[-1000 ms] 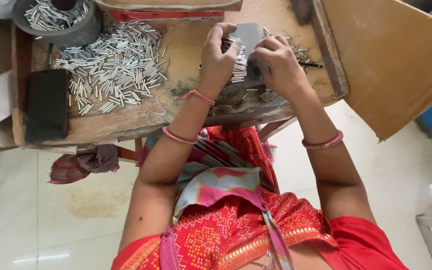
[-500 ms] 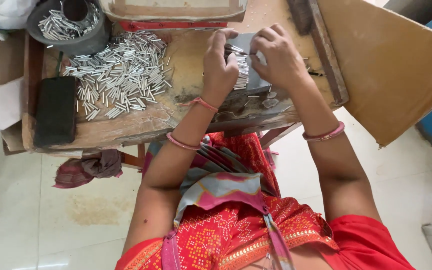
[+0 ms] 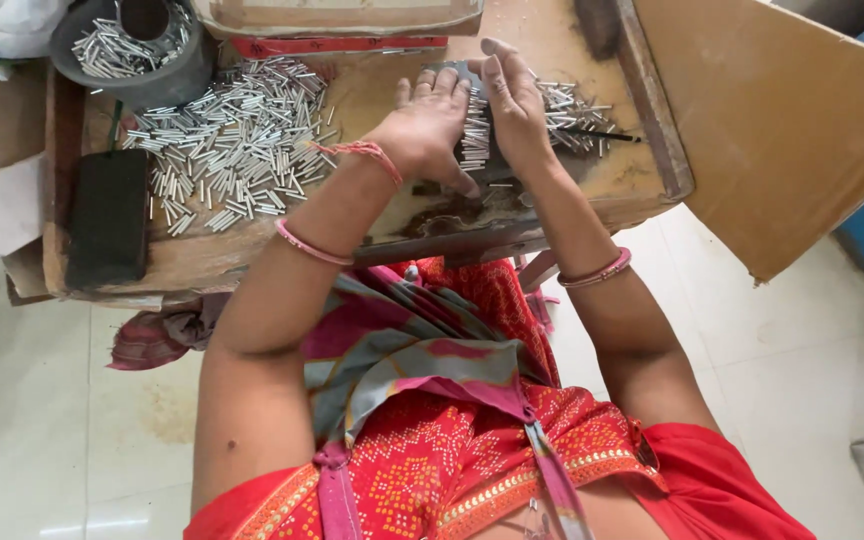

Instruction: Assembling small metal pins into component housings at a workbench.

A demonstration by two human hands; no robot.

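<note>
1. A row of pins [image 3: 473,125] lay on a dark tray [image 3: 497,170] mid-table, between both hands.
2. Left hand [image 3: 430,125] lay flat, fingers spread, touching them.
3. Right hand [image 3: 514,105] pressed edgewise, fingers together.
4. Loose pins [image 3: 232,150] lay left, a block [image 3: 107,215] beyond.

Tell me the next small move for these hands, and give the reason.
Probably press the left hand and right hand inward to square the row of small metal tubes between them: the tubes lie side by side on the dark plate, with strays beside it.
</note>
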